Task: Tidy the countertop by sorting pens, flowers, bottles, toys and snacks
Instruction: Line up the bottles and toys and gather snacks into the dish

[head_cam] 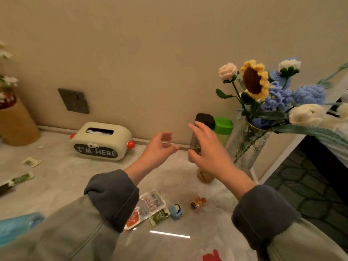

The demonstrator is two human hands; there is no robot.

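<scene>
My right hand (207, 147) hovers with its fingers spread just in front of a dark bottle with a black cap (205, 119) that stands against the wall. A green-lidded bottle (223, 125) is right behind it. My left hand (161, 146) is raised to the left of the bottle, fingers loosely curled, holding nothing. Crochet flowers (254, 80) fill a glass vase (244, 146) at the right. On the counter below lie a clear snack packet (148, 203), a green packet (159, 216), a blue toy (176, 211), an orange toy (197, 203) and a brown figure (204, 177).
A cream tissue box reading "I'M HERE" (101, 141) sits by the wall, under a socket (74, 100). Two small packets (31, 162) (18, 179) lie at the left. A brown pot (16, 125) stands far left, a blue object (17, 227) at bottom left. The counter ends at the right.
</scene>
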